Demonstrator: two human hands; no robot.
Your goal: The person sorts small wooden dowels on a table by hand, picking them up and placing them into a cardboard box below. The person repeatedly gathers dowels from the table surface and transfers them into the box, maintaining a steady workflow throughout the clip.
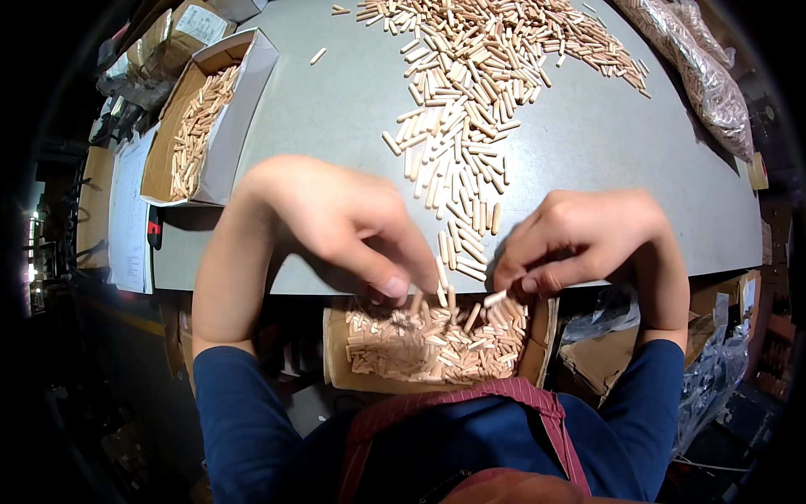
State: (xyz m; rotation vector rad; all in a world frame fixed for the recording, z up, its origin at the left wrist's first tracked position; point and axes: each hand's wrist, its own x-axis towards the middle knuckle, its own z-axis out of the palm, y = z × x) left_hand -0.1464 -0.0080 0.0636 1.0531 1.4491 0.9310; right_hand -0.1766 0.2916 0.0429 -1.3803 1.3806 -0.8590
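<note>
Small fluted wooden dowels (457, 151) lie in a long spread on the grey table, narrowing toward its near edge. My left hand (353, 223) hangs at that edge with curved fingers, thumb and forefinger apart. Opposite it, across the narrow end of the dowels, my right hand (588, 239) has bent fingers beside a loose dowel (495, 297). Neither hand has a clear grip on anything. Just below the edge, a cardboard box (336, 353) holds many dowels. Several blurred dowels are dropping between my hands toward it.
A white box (243, 92) partly filled with dowels stands at the table's left. Paper sheets (133, 218) and a red-and-black object (154, 228) lie beside it. At the far right rests a clear plastic bag (697, 71). Cardboard and plastic wrap (714, 353) sit below the right edge.
</note>
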